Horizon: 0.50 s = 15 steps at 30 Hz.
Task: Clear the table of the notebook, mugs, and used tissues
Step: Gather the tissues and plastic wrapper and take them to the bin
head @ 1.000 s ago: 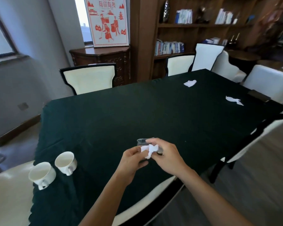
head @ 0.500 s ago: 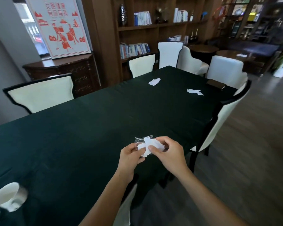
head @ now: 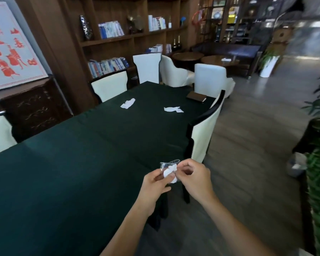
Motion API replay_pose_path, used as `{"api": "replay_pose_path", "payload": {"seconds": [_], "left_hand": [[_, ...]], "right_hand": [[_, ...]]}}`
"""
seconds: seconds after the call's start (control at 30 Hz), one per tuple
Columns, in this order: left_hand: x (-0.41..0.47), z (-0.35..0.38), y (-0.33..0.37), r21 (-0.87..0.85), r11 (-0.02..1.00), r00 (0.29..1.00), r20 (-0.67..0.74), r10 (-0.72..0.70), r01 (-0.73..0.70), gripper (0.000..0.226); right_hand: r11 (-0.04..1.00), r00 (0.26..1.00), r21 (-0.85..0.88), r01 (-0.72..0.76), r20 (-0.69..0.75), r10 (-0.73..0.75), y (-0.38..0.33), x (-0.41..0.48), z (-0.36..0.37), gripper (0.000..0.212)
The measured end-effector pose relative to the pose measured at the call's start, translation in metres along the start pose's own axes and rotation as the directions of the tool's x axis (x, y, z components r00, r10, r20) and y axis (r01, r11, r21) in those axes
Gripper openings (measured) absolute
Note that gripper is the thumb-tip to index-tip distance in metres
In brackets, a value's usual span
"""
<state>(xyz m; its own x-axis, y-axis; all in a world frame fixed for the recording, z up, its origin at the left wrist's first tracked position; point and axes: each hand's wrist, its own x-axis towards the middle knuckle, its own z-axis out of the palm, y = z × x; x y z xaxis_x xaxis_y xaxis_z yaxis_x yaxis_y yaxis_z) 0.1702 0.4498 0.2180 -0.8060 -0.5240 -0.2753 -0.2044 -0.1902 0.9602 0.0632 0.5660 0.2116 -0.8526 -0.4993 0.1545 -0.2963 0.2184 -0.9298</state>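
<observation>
Tissue (head: 170, 171) between left hand (head: 154, 184), right hand (head: 195, 179)

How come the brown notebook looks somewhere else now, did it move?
No. The flat brown notebook still lies at the far corner of the dark green table, just beyond the right-hand white paper tissue; only the camera turned.

The tissue (head: 170, 170) is partly covered by the fingers (head: 183, 165) pinching it from both sides. A clear thing (head: 170, 162) just beyond the fingers is too blurred to be identified. The desk (head: 63, 172) is cut off left of and below the fingers; the notebook (head: 196, 97), far beyond them, is too small for detail to be told.
</observation>
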Motion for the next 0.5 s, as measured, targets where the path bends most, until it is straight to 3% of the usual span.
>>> {"api": "replay_pose_path", "payload": {"seconds": [0.23,0.5], "left_hand": [[0.075,0.085,0.015,0.053,0.999,0.993,0.118,0.001,-0.007,0.019],[0.190,0.182,0.030,-0.005,1.000,0.984,0.177,-0.014,0.016,0.005]], "right_hand": [[0.993,0.997,0.092,-0.072,-0.007,0.073,0.046,0.055,-0.075,0.025],[0.990,0.992,0.118,-0.071,-0.095,0.083,0.084,0.148,-0.158,0.022]]}}
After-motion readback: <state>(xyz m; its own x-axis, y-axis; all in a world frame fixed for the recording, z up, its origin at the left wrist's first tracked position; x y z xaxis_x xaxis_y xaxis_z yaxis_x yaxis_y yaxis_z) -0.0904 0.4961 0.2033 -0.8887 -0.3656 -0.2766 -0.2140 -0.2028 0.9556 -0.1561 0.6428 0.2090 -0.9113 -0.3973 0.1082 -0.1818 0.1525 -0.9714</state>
